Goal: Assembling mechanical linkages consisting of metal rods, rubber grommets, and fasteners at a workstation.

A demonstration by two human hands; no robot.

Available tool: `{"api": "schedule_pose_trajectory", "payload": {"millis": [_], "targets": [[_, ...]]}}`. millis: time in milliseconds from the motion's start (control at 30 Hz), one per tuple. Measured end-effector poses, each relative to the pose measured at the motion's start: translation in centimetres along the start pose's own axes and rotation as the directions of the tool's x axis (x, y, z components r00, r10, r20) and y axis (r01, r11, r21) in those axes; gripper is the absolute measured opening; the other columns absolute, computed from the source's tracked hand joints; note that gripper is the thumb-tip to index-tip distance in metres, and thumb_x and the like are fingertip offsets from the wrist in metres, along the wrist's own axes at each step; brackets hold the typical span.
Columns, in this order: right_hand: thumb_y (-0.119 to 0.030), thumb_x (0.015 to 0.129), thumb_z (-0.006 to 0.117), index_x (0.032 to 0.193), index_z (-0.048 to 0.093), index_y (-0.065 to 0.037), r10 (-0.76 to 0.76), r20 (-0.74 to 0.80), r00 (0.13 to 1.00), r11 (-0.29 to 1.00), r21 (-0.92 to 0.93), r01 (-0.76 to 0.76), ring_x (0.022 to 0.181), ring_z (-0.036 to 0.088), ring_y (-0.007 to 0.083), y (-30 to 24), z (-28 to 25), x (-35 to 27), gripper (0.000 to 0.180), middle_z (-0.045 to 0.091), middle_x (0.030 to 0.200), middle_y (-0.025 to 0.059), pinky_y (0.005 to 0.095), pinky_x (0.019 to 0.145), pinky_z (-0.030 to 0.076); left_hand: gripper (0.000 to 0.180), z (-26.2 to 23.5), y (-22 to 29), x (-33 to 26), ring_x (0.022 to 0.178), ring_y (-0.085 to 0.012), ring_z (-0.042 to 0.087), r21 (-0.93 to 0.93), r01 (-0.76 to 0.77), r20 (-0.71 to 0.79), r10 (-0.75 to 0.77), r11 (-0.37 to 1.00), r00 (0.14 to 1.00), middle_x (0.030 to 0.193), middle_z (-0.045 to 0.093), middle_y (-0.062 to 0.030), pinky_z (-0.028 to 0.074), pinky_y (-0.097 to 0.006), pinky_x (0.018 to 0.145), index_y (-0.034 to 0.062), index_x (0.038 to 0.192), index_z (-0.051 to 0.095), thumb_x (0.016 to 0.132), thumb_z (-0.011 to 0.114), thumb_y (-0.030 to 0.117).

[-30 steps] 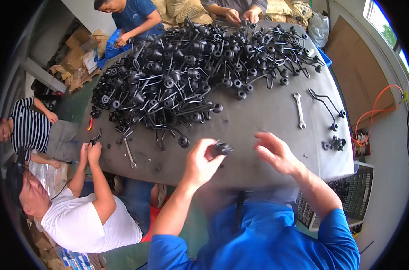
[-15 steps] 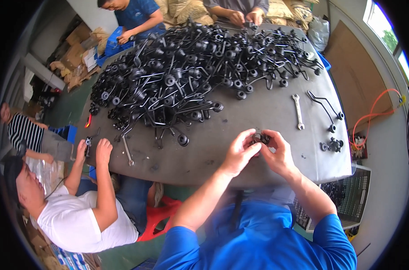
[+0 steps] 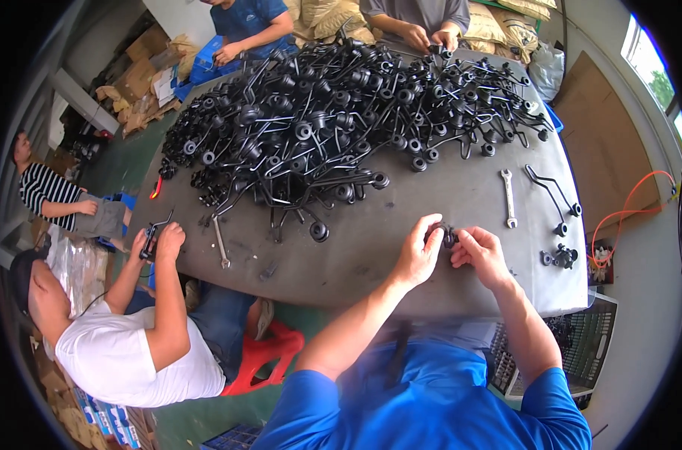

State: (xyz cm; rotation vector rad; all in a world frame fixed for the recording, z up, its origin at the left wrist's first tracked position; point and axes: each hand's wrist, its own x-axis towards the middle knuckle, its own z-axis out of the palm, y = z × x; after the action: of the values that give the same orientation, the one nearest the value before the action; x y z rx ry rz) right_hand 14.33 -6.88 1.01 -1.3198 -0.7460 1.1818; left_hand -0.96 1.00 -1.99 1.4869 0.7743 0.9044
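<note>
Above the near part of the grey table point(image 3: 401, 202), my left hand point(image 3: 417, 253) grips a small black part point(image 3: 449, 237) between thumb and fingers. From the other side, the fingertips of my right hand point(image 3: 485, 256) pinch at the same part. Fingers hide much of its shape. To the right of my hands lies an open-ended wrench point(image 3: 509, 199). Beyond it are a bent black rod with round ends point(image 3: 552, 196) and a little cluster of black fittings point(image 3: 563, 257).
A large heap of black bent rods with round bushings point(image 3: 303, 131) covers the table's far side. Another wrench point(image 3: 221, 241) lies to the left. A person in white point(image 3: 123, 352) works at the left edge; two others work across the table. A crate point(image 3: 581, 345) stands at the lower right.
My hands have drawn slightly apart, and my right fingers have gone from closing over the part to pinching its side. The whole view has shifted a little.
</note>
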Motion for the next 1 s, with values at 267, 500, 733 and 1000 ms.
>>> {"api": "schedule_pose_trajectory", "payload": {"millis": [267,500,733,1000], "targets": [[-0.006,0.094,0.061,0.102,0.062,0.002,0.142,0.021,0.99,0.989,0.026,-0.143,0.075,0.064,0.0125,-0.7,-0.7,0.1,0.011,0.065,0.09,0.0076,0.0274,0.073,0.055,0.03,0.6,-0.4,0.5,0.098,-0.0209,0.061,0.018,0.039,0.034,-0.04,0.999,0.999,0.108,0.064,-0.0149,0.049,-0.032,0.087,-0.0002,0.125,0.052,0.098,0.054,0.013],[-0.01,0.095,0.061,0.103,0.061,0.002,0.141,0.063,0.988,0.988,0.056,-0.145,0.075,0.065,0.0143,-0.6,-2.0,0.3,0.015,0.066,0.088,0.0073,0.0286,0.072,0.057,0.031,1.1,-1.0,1.0,0.073,-0.0076,0.056,0.05,-0.079,0.047,0.077,0.996,0.996,0.098,0.061,-0.0046,0.05,-0.022,0.057,0.005,0.128,0.052,0.099,0.054,0.015],[-0.007,0.094,0.063,0.106,0.06,0.001,0.106,0.078,0.991,0.984,0.133,-0.116,0.078,0.065,0.0149,-0.5,-2.4,0.1,0.015,0.066,0.091,0.0076,0.0296,0.074,0.057,0.031,1.5,1.0,1.1,0.075,-0.0114,0.058,-0.02,0.073,0.068,-0.072,0.997,0.995,0.097,0.061,-0.0077,0.052,-0.026,0.061,0.0036,0.128,0.051,0.099,0.053,0.015],[-0.006,0.093,0.063,0.107,0.059,-0.002,0.015,0.048,0.999,0.996,0.083,-0.019,0.08,0.066,0.016,1.0,-3.3,0.4,0.015,0.065,0.096,0.0076,0.0312,0.075,0.058,0.031,2.1,1.3,1.3,0.071,-0.011,0.057,-0.011,0.045,0.081,-0.044,0.999,0.996,0.095,0.061,-0.0075,0.052,-0.026,0.059,0.0038,0.127,0.051,0.099,0.054,0.014]]}}
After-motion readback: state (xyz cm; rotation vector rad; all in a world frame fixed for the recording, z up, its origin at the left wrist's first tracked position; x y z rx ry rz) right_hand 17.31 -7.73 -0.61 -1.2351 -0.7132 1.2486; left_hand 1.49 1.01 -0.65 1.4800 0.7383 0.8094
